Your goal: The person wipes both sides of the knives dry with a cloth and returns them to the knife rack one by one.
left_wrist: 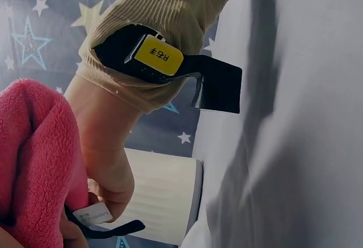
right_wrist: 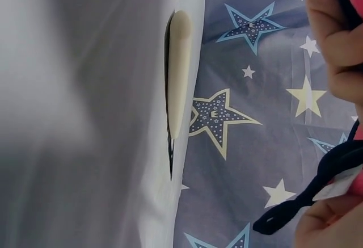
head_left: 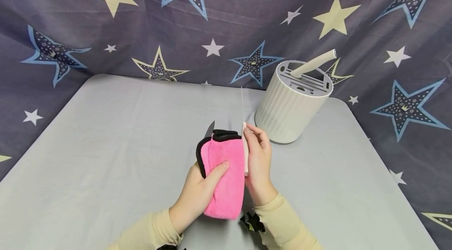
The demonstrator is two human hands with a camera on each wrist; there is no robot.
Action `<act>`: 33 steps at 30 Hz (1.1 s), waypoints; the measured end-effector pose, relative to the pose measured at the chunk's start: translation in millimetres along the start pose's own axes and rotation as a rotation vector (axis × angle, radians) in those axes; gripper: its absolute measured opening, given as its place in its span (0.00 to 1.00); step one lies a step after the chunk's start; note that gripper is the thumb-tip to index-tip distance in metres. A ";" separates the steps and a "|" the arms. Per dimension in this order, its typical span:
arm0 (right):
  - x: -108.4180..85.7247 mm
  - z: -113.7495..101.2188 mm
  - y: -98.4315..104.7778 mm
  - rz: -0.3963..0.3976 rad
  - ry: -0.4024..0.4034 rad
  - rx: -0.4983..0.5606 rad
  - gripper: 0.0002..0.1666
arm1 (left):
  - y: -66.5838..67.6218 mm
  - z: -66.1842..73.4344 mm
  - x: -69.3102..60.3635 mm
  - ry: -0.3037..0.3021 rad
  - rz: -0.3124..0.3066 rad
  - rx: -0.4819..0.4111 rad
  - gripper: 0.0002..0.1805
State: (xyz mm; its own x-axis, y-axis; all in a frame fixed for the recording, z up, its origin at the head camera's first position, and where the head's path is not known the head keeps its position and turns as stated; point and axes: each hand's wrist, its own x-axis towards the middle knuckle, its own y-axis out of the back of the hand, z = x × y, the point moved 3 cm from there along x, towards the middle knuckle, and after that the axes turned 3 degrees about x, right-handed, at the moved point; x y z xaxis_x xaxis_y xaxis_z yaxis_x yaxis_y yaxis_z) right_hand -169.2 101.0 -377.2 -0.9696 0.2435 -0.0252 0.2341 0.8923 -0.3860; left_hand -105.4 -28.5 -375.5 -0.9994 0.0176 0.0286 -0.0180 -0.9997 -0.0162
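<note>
The left hand [head_left: 199, 191] grips a folded pink cloth [head_left: 227, 179] with black edging, its thumb across the front. Beside the cloth's right edge, the right hand [head_left: 259, 159] holds the white handle [head_left: 245, 156] of a knife upright, its thin blade [head_left: 242, 104] pointing away. A dark blade [head_left: 210, 129] shows past the cloth's upper left. In the right wrist view, a knife with a cream handle [right_wrist: 180, 72] appears to lie on the table. The left wrist view shows the pink cloth [left_wrist: 45, 157], a white label [left_wrist: 93, 214] and the right hand [left_wrist: 110, 168].
A ribbed white knife block [head_left: 289, 104] stands at the back right of the grey table [head_left: 88, 156], one pale handle [head_left: 314, 63] sticking out of its slotted top. Behind the table hangs a dark curtain with stars [head_left: 123, 34]. A dark object [head_left: 252, 222] is by the right sleeve.
</note>
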 end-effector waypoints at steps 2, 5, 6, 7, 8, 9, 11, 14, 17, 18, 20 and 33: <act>0.6 0.2 0.6 0.004 0.001 -0.001 0.13 | -0.5 -0.9 -0.6 -0.003 -0.009 0.001 0.14; 1.3 0.4 1.6 0.009 0.003 0.002 0.12 | -1.6 -1.2 -1.9 0.000 -0.027 -0.007 0.14; 1.6 0.1 1.8 0.012 0.008 -0.002 0.12 | -2.0 -1.1 -2.5 0.004 -0.033 -0.009 0.14; 1.9 0.0 2.1 0.016 0.013 -0.004 0.12 | -2.4 -1.1 -3.2 0.011 -0.039 -0.012 0.14; 2.3 -0.2 2.5 0.020 0.019 -0.005 0.12 | -2.8 -0.8 -3.9 0.020 -0.045 -0.011 0.14; 2.7 -0.6 2.7 0.021 0.028 -0.010 0.12 | -3.2 -0.7 -4.6 0.031 -0.051 -0.011 0.14; 3.4 -2.1 2.7 0.020 0.047 -0.013 0.11 | -4.0 -0.2 -6.3 0.050 -0.063 -0.006 0.14; 4.4 -5.1 2.9 0.010 0.077 -0.019 0.12 | -5.4 0.5 -8.8 0.059 -0.081 0.002 0.15; 4.5 -8.6 2.9 -0.006 0.096 -0.018 0.14 | -7.1 1.1 -10.8 0.039 -0.106 0.002 0.16; 4.6 -9.6 3.0 -0.010 0.102 -0.018 0.15 | -7.6 1.1 -11.3 0.033 -0.115 0.003 0.16; 4.5 -12.1 3.0 -0.021 0.115 -0.011 0.17 | -8.4 1.3 -12.3 0.027 -0.138 0.001 0.16; 13.8 -36.6 15.6 -0.082 0.221 -0.151 0.18 | -4.7 3.8 -13.0 0.059 -0.155 -0.007 0.17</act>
State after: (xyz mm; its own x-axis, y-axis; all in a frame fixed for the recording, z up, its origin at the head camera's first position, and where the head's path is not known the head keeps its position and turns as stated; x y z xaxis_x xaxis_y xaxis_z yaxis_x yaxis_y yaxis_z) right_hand -176.3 132.1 -349.8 -0.9504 0.2303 0.2091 0.1794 0.9549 -0.2366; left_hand -92.2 -24.1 -372.0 -0.9845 0.1731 -0.0276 -0.1725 -0.9847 -0.0229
